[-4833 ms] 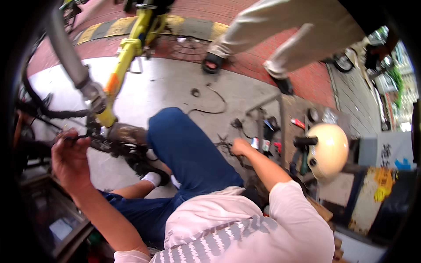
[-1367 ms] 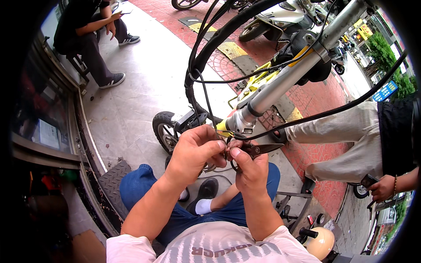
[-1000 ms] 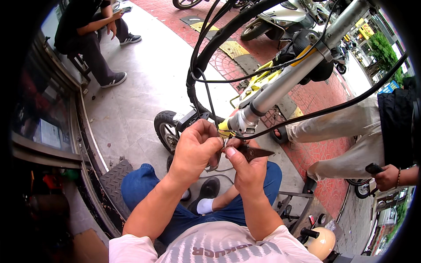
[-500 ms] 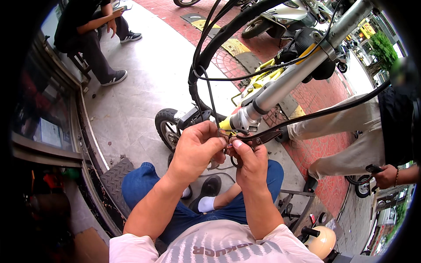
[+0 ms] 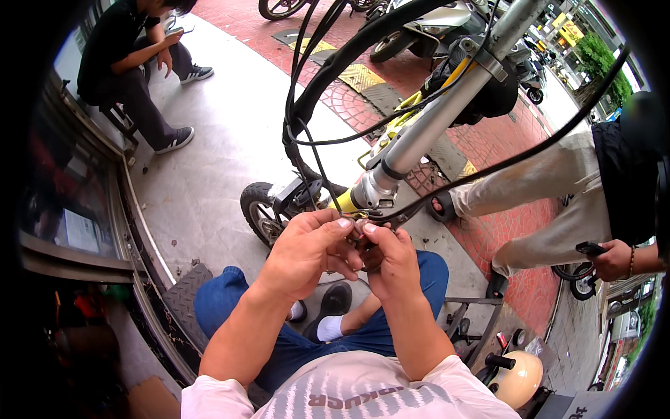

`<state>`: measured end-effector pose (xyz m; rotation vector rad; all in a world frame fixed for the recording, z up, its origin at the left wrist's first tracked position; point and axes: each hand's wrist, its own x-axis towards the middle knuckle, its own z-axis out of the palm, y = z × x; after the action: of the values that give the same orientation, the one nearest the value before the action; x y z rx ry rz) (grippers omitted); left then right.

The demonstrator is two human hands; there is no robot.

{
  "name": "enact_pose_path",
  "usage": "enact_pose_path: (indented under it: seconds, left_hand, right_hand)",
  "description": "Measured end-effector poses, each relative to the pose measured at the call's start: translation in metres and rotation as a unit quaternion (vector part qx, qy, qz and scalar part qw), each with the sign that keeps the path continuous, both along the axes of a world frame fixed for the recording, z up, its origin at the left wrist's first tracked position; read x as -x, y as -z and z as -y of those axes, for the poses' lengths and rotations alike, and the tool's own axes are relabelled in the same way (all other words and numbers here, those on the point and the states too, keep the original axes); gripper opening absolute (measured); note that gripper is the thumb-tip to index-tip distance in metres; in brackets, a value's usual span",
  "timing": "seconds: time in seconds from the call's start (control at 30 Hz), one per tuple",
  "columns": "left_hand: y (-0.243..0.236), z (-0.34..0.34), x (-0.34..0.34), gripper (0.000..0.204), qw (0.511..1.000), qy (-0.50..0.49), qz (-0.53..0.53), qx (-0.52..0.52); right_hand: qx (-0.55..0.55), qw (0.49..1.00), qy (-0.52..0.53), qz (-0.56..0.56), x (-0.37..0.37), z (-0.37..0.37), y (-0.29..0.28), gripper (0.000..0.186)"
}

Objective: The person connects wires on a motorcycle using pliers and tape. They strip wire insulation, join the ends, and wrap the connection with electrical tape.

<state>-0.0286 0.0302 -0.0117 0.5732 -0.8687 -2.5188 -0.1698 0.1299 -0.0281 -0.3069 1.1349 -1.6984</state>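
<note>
In the head view, the two hands have come together in front of me; about five seconds ago they were far apart, the left by the bike's side, the right reaching down near the helmet (image 5: 520, 380). The left hand (image 5: 300, 251) has thumb and forefinger pinched on the lower end of a thin wire (image 5: 326, 174), its other fingers loosely curled. That wire drops to them from about 11 o'clock. The right hand (image 5: 394, 262) sits just beside at 3 o'clock, fingers curled and thumb tip lowered close to the forefinger; I can't tell whether it grips anything. Half a second ago a dark scissors blade jutted out past it, and now I can't make that blade out. From the hands, the silver pole (image 5: 447, 119) rises toward 1 o'clock, a little further left than before, and a black cable (image 5: 558, 136) sweeps off toward 2. The wheel (image 5: 259, 213) lies near 10 o'clock, the helmet at 4. At 3 o'clock a bystander (image 5: 558, 241) in pale trousers still holds a phone (image 5: 592, 248); the seated person (image 5: 115, 70) remains at 10.
</note>
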Motion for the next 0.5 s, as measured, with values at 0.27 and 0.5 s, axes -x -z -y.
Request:
enact_pose_path:
  seconds: [0.27,0.5]
  left_hand:
    - [-0.011,-0.014,0.007,0.027,1.000,-0.021,-0.012,-0.001]
    - [-0.010,-0.018,0.008,0.027,0.999,-0.044,-0.014,-0.007]
  right_hand:
    - [-0.021,0.989,-0.060,-0.137,0.024,-0.032,0.001,0.051]
    - [-0.093,0.851,-0.056,-0.514,0.032,-0.097,0.015,0.045]
